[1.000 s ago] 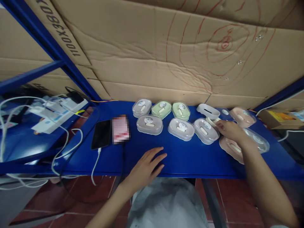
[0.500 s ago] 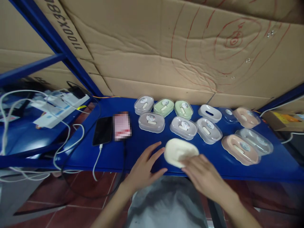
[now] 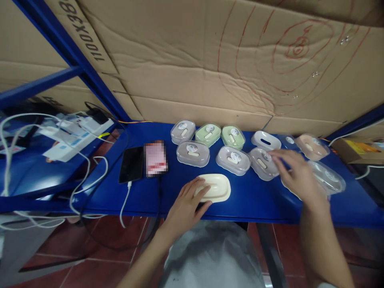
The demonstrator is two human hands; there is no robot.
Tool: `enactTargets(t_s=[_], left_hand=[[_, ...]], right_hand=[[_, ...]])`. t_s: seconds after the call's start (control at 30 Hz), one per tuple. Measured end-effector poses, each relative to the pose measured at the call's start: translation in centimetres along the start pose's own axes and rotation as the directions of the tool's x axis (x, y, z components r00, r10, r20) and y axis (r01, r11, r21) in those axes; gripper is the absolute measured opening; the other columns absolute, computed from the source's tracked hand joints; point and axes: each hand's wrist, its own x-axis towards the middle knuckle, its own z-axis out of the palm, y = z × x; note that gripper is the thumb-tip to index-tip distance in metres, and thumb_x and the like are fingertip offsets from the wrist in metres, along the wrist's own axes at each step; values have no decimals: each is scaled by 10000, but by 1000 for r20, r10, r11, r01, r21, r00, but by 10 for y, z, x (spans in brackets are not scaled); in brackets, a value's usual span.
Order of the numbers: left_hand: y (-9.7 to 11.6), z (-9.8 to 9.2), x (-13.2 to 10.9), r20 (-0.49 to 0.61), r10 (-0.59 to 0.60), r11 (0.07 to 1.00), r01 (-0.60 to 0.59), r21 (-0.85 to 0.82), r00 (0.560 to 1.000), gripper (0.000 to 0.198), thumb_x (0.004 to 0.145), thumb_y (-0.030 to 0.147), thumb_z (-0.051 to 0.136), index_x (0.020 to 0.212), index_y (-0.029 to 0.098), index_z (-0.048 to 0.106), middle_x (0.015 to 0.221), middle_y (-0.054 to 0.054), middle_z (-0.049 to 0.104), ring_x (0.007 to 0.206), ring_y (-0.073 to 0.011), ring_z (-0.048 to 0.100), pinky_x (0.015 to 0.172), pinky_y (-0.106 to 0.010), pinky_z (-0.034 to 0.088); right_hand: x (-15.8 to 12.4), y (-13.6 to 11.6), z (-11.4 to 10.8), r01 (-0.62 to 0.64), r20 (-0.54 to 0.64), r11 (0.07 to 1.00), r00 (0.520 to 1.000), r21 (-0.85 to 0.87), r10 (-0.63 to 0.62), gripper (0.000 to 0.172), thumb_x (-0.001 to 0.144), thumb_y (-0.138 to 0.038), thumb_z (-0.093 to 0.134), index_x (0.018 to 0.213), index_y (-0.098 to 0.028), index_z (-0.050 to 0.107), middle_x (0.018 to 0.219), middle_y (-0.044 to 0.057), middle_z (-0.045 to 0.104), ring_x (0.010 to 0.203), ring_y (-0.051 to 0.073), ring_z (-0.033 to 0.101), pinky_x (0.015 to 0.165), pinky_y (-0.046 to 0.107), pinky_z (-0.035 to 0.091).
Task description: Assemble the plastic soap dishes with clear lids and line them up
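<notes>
A cream oval dish (image 3: 220,187) lies on the blue table near its front edge. My left hand (image 3: 192,198) is on the dish's left end, its fingers over the rim and the thumb at the front side. Farther right, my right hand (image 3: 295,172) hovers over the table beside a clear-lidded grey box (image 3: 264,163), fingertips near that box's right edge. Whether anything is between those fingers is too unclear to tell. Beneath the right hand, a pinkish-brown box is mostly hidden, next to a clear lid (image 3: 328,178).
Several lidded boxes, including a green one (image 3: 232,137), stand along the back. A white dish with a slot (image 3: 266,141) is behind the grey box. At left are a phone (image 3: 131,165), a blurred pink item (image 3: 156,159), cables and a power strip (image 3: 69,140).
My right hand has let go of the cream dish and moved right, over the boxes. The dish has shifted slightly left and now rests under my left hand.
</notes>
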Motion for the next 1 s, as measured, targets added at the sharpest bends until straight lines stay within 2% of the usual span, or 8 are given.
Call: enactTargets(t_s=[0.1, 0.2, 0.27, 0.37, 0.47, 0.67, 0.87, 1.0], left_hand=[[0, 0, 1, -17, -23, 999, 23, 26, 1000, 399, 1084, 304, 583, 1480, 272, 548, 1498, -132, 633, 1494, -333, 534, 1194, -584, 505], [0, 1, 2, -22, -38, 998, 39, 45, 999, 343, 1089, 252, 549, 1431, 264, 572, 1481, -123, 645, 1448, -306, 582, 1216, -585, 481], [0, 0, 3, -19, -41, 998, 42, 49, 999, 313, 1088, 244, 543, 1396, 259, 595, 1469, -121, 653, 1415, -291, 610, 1217, -576, 481], [1, -1, 4, -15, -40, 998, 41, 57, 999, 292, 1085, 252, 544, 1366, 252, 623, 1467, -125, 655, 1409, -294, 615, 1211, -573, 488], [1, -1, 5, 1, -46, 997, 46, 69, 999, 297, 1083, 262, 542, 1363, 255, 639, 1479, -126, 651, 1408, -303, 618, 1205, -578, 491], [0, 0, 4, 4, -34, 996, 33, 80, 999, 296, 1084, 275, 546, 1364, 254, 639, 1481, -128, 652, 1413, -304, 614, 1209, -572, 486], [0, 1, 3, 2, 1, 997, -1, 77, 1000, 252, 1073, 269, 581, 1312, 245, 655, 1462, -122, 663, 1399, -299, 617, 1195, -559, 494], [1, 0, 2, 1, 23, 997, -23, 77, 1000, 234, 1074, 269, 588, 1294, 235, 661, 1451, -125, 668, 1389, -305, 618, 1176, -559, 497]], right_hand=[[33, 46, -9, -203, 83, 953, 971, -227, 227, 373, 1081, -350, 476, 1342, -215, 706, 1309, 158, 746, 1197, 386, 699, 1035, 564, 541], [48, 72, 8, -362, 253, 833, 834, -419, 490, 412, 1034, -314, 542, 1407, -214, 686, 1344, 174, 739, 1204, 418, 705, 1015, 575, 551], [50, 77, 24, -392, 293, 795, 779, -464, 555, 417, 1028, -320, 551, 1409, -221, 689, 1339, 169, 745, 1197, 406, 716, 1009, 568, 555], [48, 77, 42, -387, 232, 797, 815, -463, 531, 435, 1058, -323, 475, 1440, -232, 663, 1388, 158, 722, 1254, 372, 695, 1053, 554, 533], [45, 80, 50, -385, 200, 800, 833, -461, 516, 428, 1048, -295, 464, 1410, -229, 681, 1348, 145, 743, 1244, 340, 702, 1060, 511, 531], [41, 105, 60, -385, 199, 815, 841, -433, 503, 401, 1002, -365, 528, 1333, -279, 737, 1193, 125, 800, 1119, 342, 744, 982, 495, 551], [41, 113, 65, -454, 233, 819, 804, -351, 547, 400, 976, -391, 598, 1318, -255, 753, 1242, 110, 792, 1122, 329, 743, 949, 431, 559], [43, 113, 57, -458, 214, 816, 809, -353, 547, 403, 1020, -400, 552, 1357, -277, 734, 1280, 82, 780, 1156, 296, 730, 971, 378, 548]])
